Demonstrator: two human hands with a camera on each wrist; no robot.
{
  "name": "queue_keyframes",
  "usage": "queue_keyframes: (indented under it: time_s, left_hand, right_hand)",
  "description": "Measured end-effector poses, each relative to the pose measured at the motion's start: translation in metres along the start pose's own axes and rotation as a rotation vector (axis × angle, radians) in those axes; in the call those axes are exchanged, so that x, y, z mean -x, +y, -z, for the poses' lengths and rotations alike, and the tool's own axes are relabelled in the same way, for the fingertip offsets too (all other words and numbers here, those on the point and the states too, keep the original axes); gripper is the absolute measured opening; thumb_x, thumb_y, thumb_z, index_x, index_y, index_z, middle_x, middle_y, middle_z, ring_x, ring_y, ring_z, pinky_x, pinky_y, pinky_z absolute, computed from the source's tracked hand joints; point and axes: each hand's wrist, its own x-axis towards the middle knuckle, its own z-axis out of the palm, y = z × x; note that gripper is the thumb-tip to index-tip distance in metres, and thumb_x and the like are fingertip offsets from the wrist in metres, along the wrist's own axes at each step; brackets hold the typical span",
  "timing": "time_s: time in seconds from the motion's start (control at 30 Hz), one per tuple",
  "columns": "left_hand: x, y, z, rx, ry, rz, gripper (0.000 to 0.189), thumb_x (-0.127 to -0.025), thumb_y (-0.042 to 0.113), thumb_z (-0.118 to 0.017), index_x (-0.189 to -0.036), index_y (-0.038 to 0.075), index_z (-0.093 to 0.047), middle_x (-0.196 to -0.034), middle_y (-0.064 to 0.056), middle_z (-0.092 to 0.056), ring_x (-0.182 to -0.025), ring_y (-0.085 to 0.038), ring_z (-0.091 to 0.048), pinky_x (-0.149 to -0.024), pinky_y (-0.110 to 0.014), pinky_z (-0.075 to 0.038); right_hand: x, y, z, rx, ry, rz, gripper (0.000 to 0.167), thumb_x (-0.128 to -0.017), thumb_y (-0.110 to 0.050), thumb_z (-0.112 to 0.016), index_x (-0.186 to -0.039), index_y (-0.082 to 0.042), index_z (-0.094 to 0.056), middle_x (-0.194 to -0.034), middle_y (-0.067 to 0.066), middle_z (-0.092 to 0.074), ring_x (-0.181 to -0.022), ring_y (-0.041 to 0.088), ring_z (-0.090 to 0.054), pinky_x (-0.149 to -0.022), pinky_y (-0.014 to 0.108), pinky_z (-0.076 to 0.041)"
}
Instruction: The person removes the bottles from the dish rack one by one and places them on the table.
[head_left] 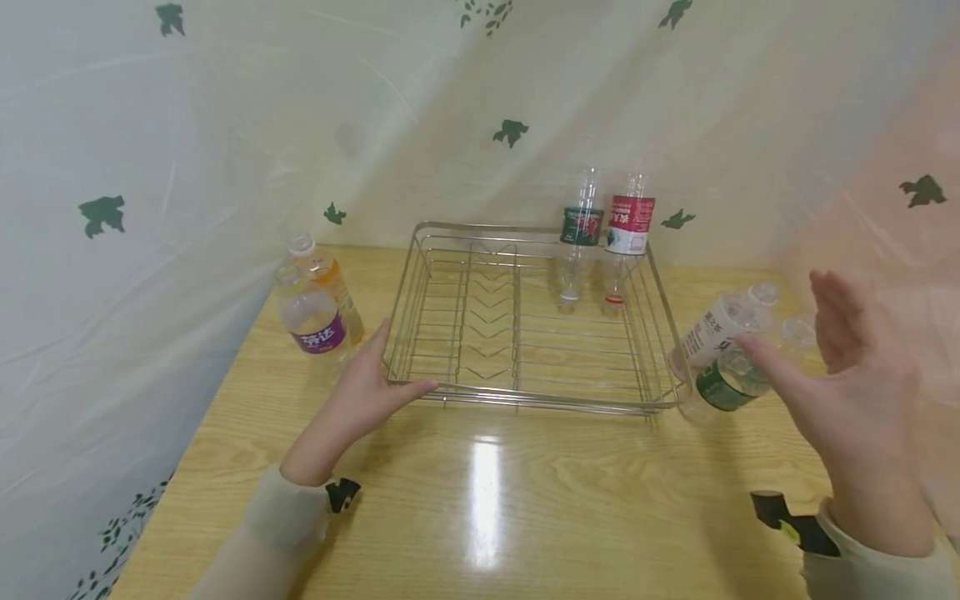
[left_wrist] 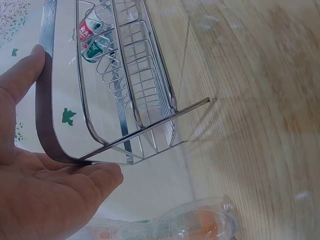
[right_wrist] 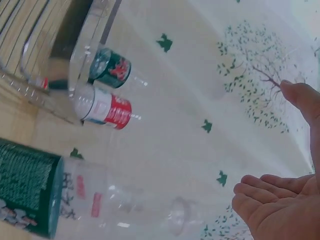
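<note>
A metal wire dish rack stands on the wooden table. My left hand touches its front left corner, thumb along the front rim and fairly straight fingers along the left side; the left wrist view shows this hand against the flat rim. Upside down at the rack's back right are a green-labelled bottle and a red-labelled bottle. My right hand is raised in the air, holding nothing, fingers spread from the thumb. Nearest to it stand a green-labelled clear bottle and a white-labelled bottle.
Left of the rack stand a purple-labelled bottle and an orange-labelled bottle, both without a visible cap. A pale curtain with green leaf-like prints hangs behind the table and at its sides.
</note>
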Motion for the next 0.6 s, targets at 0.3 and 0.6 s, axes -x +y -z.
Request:
queue_keyframes:
  time_s: [0.3, 0.6]
  left_hand:
    - [-0.001, -0.001, -0.001, 0.002, 0.012, -0.007, 0.119, -0.082, 0.047, -0.084, -0.163, 0.004, -0.009, -0.163, -0.024, -0.019, -0.145, -0.047, -0.025, -0.116, -0.061, -0.024]
    - [0.0, -0.001, 0.0, 0.003, 0.015, -0.021, 0.121, -0.081, 0.053, -0.084, -0.163, 0.003, -0.01, -0.163, -0.024, -0.019, -0.145, -0.047, -0.026, -0.116, -0.061, -0.025]
  right_hand:
    - [-0.003, -0.015, -0.013, 0.012, -0.072, 0.073, 0.088, -0.076, 0.005, -0.086, -0.152, -0.017, -0.047, -0.152, 0.005, -0.048, -0.141, 0.016, -0.042, -0.111, 0.021, -0.033]
    - [-0.008, -0.025, -0.026, 0.009, -0.128, 0.087, 0.086, -0.077, -0.001, -0.089, -0.151, -0.016, -0.049, -0.151, 0.006, -0.05, -0.138, 0.017, -0.045, -0.11, 0.023, -0.036]
